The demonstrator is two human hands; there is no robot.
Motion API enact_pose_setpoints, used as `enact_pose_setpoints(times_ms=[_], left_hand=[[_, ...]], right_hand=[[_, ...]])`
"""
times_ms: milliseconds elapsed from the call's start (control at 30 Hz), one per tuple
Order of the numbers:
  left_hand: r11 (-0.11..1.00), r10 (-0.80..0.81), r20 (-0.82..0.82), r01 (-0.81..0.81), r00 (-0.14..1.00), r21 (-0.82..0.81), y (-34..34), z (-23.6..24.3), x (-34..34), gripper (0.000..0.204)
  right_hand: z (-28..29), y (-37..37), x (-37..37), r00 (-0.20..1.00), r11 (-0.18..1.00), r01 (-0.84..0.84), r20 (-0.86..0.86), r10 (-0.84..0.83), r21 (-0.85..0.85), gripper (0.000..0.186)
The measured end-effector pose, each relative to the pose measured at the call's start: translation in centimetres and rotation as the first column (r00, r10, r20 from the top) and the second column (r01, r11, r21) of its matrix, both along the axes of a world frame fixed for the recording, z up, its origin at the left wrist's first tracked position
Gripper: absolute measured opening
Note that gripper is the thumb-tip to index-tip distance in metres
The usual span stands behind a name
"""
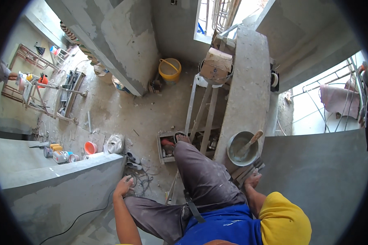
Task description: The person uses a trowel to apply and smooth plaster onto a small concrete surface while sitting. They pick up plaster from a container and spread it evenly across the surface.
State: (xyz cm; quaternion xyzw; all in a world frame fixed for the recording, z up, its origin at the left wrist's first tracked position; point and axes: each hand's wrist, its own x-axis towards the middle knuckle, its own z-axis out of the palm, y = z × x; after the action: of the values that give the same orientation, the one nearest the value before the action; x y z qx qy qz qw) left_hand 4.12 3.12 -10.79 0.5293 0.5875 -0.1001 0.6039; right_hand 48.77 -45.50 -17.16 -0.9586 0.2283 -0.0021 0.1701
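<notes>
My left hand [124, 186] is low at the left, beside the end of a grey plastered half-wall [106, 173]. Its fingers are curled, and a small dark thing shows at the fingertips, too unclear to name. Over on the right, my right hand [252, 179] is closed at the edge of some wooden boards [242, 172]. Just beyond it, a round metal bowl [234, 153] sits on a long plank [246, 90]. Inside the bowl lies a trowel [251, 143] with a wooden handle, its blade in grey mortar.
My foot is by a wooden box [161, 149] of odds and ends. A yellow bucket [169, 73] stands at the back wall. A cardboard box [216, 65] is beside the plank. Shoes [133, 160] and loose cable [145, 179] lie on the floor. Paint pots [61, 156] stand behind the half-wall.
</notes>
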Motion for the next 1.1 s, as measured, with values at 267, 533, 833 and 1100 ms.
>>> enact_pose_setpoints(times_ms=[267, 533, 833, 1100], left_hand=[[0.969, -0.077, -0.073, 0.092, 0.994, 0.228, -0.8, 3.8, 5.2, 0.059], [0.945, -0.243, -0.125, 0.264, 0.962, 0.192, -3.3, 7.9, 4.8, 0.067], [0.695, -0.274, -0.204, 0.340, 0.940, 0.633, -10.3, 19.7, 10.9, 0.057], [0.724, -0.005, 0.350, -0.238, 0.937, 0.647, -13.6, 7.8, 6.7, 0.062]], right_hand=[[-1.2, -1.8, 0.6, 0.997, 0.975, -0.043, 0.066, 0.029, 0.219, 0.052], [-0.4, -0.9, 0.9, 0.997, 0.929, -0.040, 0.072, 0.014, 0.369, 0.057], [-2.6, -2.4, 4.4, 0.995, 0.921, -0.073, 0.097, 0.038, 0.382, 0.049], [-0.9, -3.2, 12.9, 0.974, 0.830, -0.094, 0.223, -0.038, 0.550, 0.050]])
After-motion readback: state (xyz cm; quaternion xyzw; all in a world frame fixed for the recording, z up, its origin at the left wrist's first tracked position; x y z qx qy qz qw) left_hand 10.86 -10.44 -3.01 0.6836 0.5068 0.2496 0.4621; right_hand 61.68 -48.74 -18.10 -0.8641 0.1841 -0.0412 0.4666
